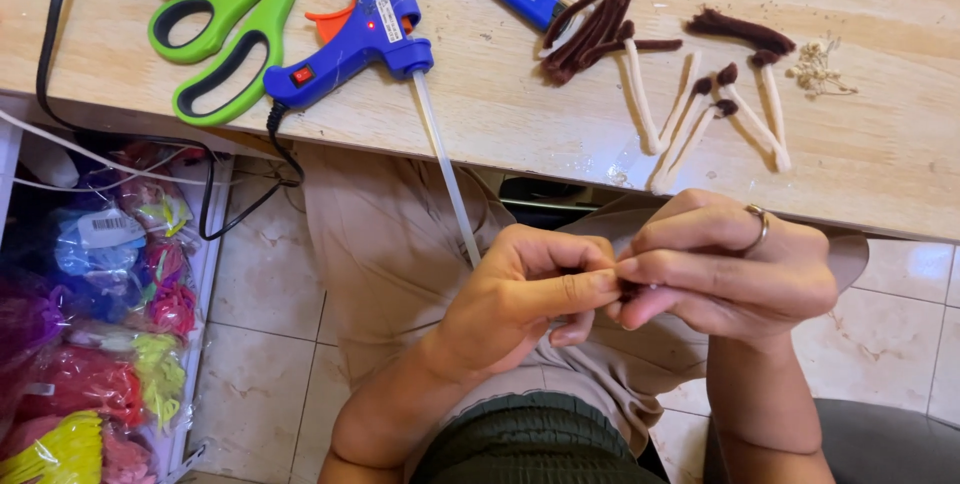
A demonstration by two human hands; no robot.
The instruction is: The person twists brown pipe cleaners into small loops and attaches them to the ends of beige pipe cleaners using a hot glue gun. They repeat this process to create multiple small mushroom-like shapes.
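Both hands pinch one small dark brown piece over the lap, below the bench edge.

The left hand (525, 289) and the right hand (725, 269) meet fingertip to fingertip, fingers closed on a fuzzy brown piece (632, 291) that is almost hidden between them; what it is exactly I cannot tell. To do this well, I think the grip should stay close to the tip, with small turns and the piece kept near the eyes. On the bench (880, 159) lie the finished white stems with brown tips (700, 119), loose brown pieces (590, 29), a blue glue gun (360, 34) and green scissors (225, 39), all well apart from the hands.
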